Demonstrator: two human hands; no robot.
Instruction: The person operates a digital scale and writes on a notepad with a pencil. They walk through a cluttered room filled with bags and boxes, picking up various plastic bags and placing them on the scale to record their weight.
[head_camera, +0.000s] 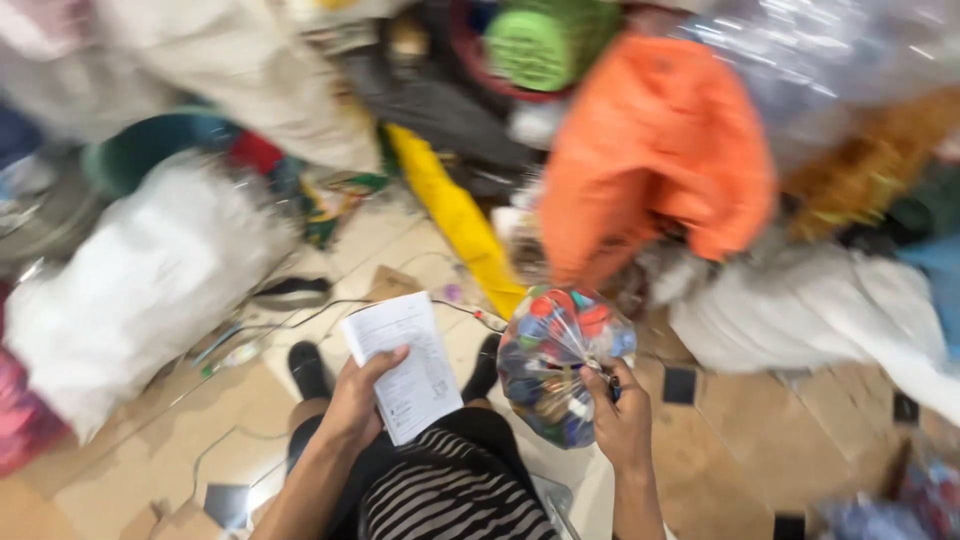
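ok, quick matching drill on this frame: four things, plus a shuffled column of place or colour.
1 booklet
2 clear bag of caps
3 orange sack
4 white sack

a far left on the floor
b in the left hand
c above the clear bag
d gripped at its neck by the right hand

Pairs: 1-b, 2-d, 3-c, 4-a

White printed booklet (405, 362), open, beside clear bag of colourful caps (560, 365), knotted.
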